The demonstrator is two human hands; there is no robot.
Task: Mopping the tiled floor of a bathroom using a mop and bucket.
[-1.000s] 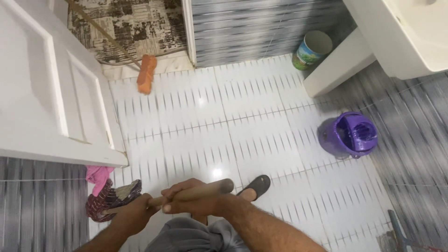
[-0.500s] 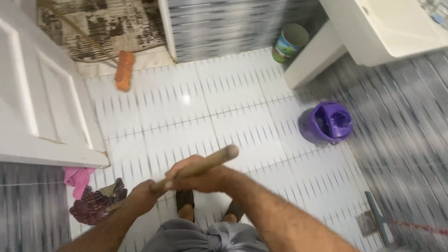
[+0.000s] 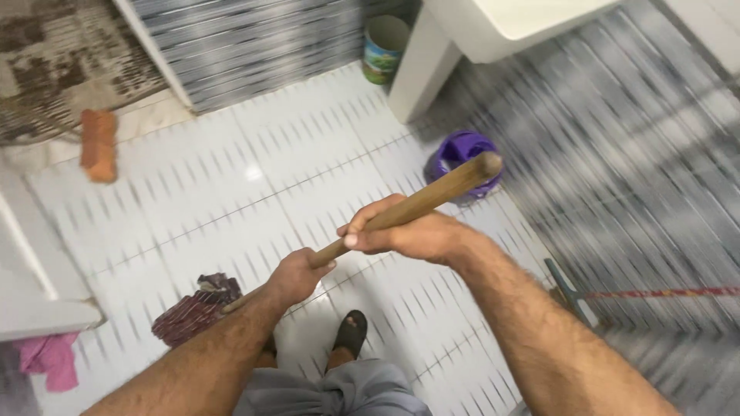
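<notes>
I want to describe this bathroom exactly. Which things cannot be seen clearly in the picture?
Head view only:
- Mop head: partly behind the left hand and forearm.
- Bucket: partly covered by the handle held in the right hand; inside blurred.
- Sink: cut off by the top edge.
- Squeegee: blurred.
- Cloth: partly under the door.

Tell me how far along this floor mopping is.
Done: the white tiled floor shines in spots, though I cannot tell how much is mopped. In hand: the left hand and right hand each have a grip on the wooden handle, and the dark red mop head rests on the tiles near the feet. Left: the purple bucket by the sink base and the orange brush lie out.
</notes>
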